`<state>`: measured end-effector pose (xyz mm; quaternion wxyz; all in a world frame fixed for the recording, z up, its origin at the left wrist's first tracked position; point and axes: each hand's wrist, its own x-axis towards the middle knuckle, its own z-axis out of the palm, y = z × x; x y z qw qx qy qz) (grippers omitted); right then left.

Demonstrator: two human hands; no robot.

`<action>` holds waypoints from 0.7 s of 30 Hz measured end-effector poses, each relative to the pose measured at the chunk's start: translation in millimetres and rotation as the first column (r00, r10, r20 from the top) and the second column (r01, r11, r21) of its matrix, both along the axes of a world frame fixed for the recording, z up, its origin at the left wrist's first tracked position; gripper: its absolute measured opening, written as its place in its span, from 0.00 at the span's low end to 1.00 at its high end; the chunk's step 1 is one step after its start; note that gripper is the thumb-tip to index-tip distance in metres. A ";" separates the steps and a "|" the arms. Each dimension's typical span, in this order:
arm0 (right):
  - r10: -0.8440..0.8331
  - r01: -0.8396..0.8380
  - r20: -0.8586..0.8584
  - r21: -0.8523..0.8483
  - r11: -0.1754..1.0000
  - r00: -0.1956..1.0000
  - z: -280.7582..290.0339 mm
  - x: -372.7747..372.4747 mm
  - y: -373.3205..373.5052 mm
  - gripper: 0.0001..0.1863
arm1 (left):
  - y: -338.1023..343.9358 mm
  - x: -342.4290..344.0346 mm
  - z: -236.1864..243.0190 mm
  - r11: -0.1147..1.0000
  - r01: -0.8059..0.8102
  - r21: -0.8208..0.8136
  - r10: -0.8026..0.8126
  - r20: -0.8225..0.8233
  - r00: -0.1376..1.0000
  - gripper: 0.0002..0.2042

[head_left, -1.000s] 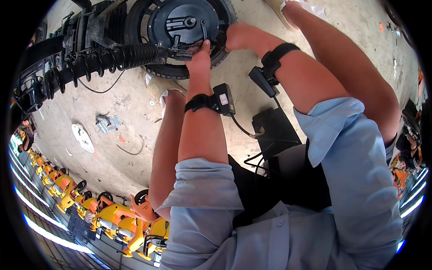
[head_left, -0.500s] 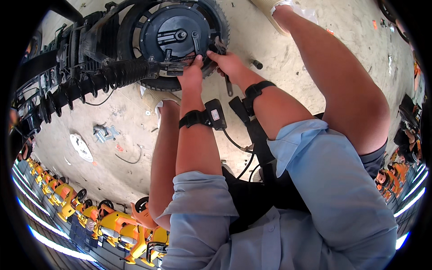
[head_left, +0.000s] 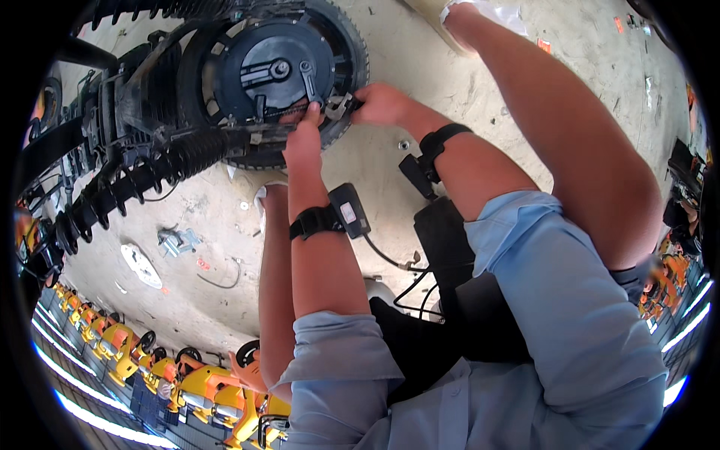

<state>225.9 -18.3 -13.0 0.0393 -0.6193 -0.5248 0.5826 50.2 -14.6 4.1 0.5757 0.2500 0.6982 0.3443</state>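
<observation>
A small metal fitting sits at the lower right rim of a black wheel lying on the concrete floor. The left hand presses fingertips against it; the right hand pinches it closed. A coiled spring lies left.

Left hand and right hand grip a black wheel

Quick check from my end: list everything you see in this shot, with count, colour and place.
wheel: one, black, treaded tyre, top centre
coil spring: one, black, left of the wheel
concrete floor: grey, littered with small bits
small metal part: one, grey, on the floor at left
ride-on machines: a row, orange and yellow, lower left
wrist devices: two, black, one on each forearm
left hand: at the wheel's lower rim
right hand: at the rim, beside the left
</observation>
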 end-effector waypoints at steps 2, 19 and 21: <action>-0.010 0.009 -0.040 -0.025 1.000 0.999 0.0 0.9 5.1 0.21 | -1.5 -9.0 -2.5 1.000 0.023 -0.018 -0.023 -0.017 1.000 0.12; -0.833 0.770 -0.121 -0.330 0.547 0.540 20.6 -42.0 -29.1 0.17 | -2.6 9.8 3.0 0.997 -0.078 -0.025 0.075 -0.117 0.990 0.13; -0.986 0.883 -0.153 -0.450 0.134 0.072 25.9 -33.5 3.0 0.16 | -10.6 -1.7 -10.8 0.998 -0.043 0.056 0.054 -0.218 0.974 0.11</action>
